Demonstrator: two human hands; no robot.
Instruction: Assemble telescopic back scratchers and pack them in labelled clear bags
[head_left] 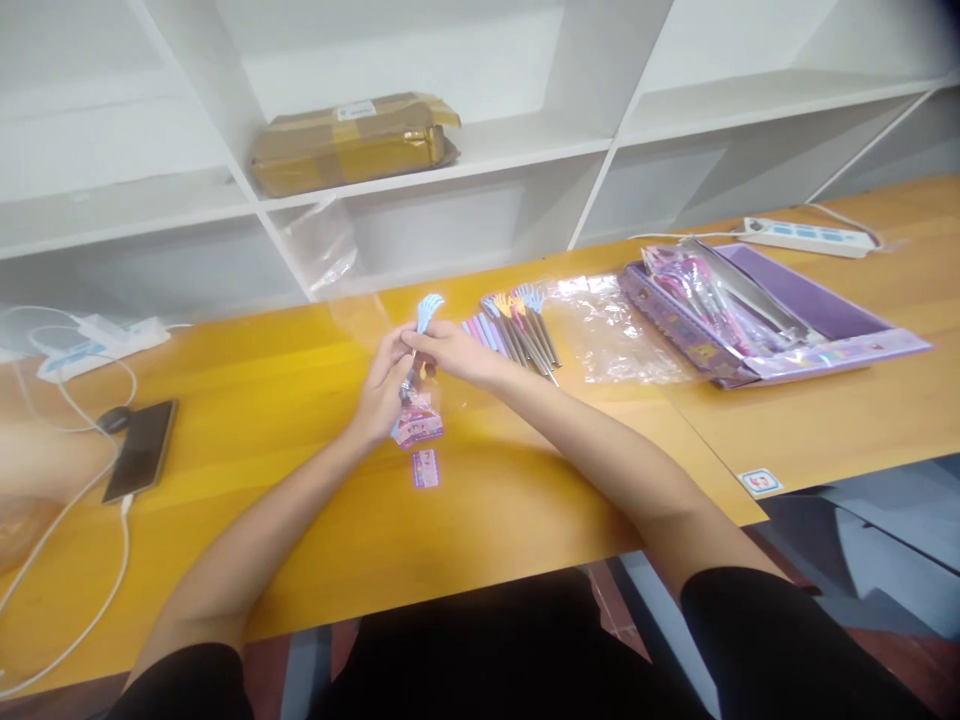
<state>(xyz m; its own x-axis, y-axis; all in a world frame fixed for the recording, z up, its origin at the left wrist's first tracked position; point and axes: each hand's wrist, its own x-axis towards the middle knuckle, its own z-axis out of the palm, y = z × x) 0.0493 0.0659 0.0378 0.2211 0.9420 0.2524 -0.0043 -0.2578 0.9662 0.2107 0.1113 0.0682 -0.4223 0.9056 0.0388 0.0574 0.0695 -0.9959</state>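
Both of my hands meet over the table around a back scratcher (430, 309) with a pale blue, claw-shaped head pointing up. My left hand (383, 388) wraps its shaft from the left. The fingers of my right hand (444, 350) pinch it just under the head. Beneath the hands lies a pink and purple printed packet (418, 427), partly hidden by them. Nearer to me is a small purple printed card (425, 468). Just right of my right hand, several more back scratchers (531, 330) lie in a row, with metal shafts and blue, orange and pink heads.
Crumpled clear plastic (615, 330) lies beside an open purple box (825, 372) holding wrapped items. Power strips (806, 237) (105, 345) stand at both sides. A phone (140, 450) with a white cable is at left. A taped carton (352, 145) sits on the shelf behind.
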